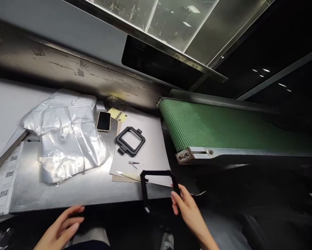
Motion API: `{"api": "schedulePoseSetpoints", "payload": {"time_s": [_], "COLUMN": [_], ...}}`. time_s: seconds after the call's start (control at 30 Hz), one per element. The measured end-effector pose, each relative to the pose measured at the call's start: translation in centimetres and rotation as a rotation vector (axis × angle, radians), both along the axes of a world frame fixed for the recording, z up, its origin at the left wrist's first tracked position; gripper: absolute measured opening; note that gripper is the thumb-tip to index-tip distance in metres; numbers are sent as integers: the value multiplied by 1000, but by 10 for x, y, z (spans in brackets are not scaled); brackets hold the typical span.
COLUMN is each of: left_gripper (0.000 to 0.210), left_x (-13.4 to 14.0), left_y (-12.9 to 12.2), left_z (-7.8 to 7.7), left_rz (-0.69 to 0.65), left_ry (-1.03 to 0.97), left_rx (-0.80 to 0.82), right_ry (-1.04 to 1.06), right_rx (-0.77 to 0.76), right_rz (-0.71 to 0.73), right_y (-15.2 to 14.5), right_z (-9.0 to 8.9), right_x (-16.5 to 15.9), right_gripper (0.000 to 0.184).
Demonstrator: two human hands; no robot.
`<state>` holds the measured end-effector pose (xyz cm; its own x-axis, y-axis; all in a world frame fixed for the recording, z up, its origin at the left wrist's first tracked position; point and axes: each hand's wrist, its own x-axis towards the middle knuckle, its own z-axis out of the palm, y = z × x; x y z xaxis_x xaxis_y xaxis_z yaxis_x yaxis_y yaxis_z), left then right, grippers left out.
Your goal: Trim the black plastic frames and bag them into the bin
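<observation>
My right hand (186, 205) grips the right side of a black frame (159, 172) with cut corners, raised in front of the table's near edge. The lower part of this frame fades into the dark behind it. Nothing is in my left hand (64, 227), which hovers at the lower left with its fingers apart. A second black frame (130, 141), with tabs on two sides, lies on white sheets (156, 149). Nearer to me on the sheets are a small nail clipper (133, 164) and a craft knife (128, 176).
Tied bundles of clear plastic bags (69, 142) lie on the metal table (28, 180) at left. A phone (103, 121) and a yellow sheet (117, 114) are beside them. A green conveyor belt (223, 126) extends right. Printed labels (5, 187) lie at far left. A metal-framed panel (166, 24) hangs overhead.
</observation>
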<state>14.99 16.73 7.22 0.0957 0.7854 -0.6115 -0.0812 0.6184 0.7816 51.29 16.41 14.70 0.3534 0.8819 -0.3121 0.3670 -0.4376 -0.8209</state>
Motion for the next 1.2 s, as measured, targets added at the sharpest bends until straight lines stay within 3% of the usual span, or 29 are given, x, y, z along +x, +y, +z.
{"api": "schedulePoseSetpoints", "payload": {"time_s": [0.13, 0.3, 0.43, 0.63, 0.77, 0.9, 1.0, 1.2], "left_gripper": [63, 55, 48, 40, 33, 45, 40, 37], "left_x": [37, 21, 0, -18, -44, -61, -62, -62], "left_y": [25, 30, 18, 13, 33, 62, 79, 89], "left_z": [43, 89, 99, 99, 103, 105, 105, 101], "left_rz": [-57, -81, -24, 32, -178, -619, -865, -986], "left_ry": [-188, -228, -168, -148, -193, -42, -11, -107], "left_rx": [67, 7, 61, 54, -65, -75, -5, -48], "right_ry": [415, 805, 1013, 1062, 951, 800, 562, -275], "right_rx": [-95, -172, -140, -191, -252, -293, -200, 201], "right_rz": [115, 262, 289, 339, 433, 579, 663, 344], "right_y": [-9, -12, -12, -3, 3, 10, 28, 89], "right_z": [8, 15, 19, 16, 8, 1, -9, -61], "right_x": [-91, -147, -163, -173, -185, -205, -197, -106], "right_gripper": [39, 37, 25, 23, 27, 33, 37, 25]}}
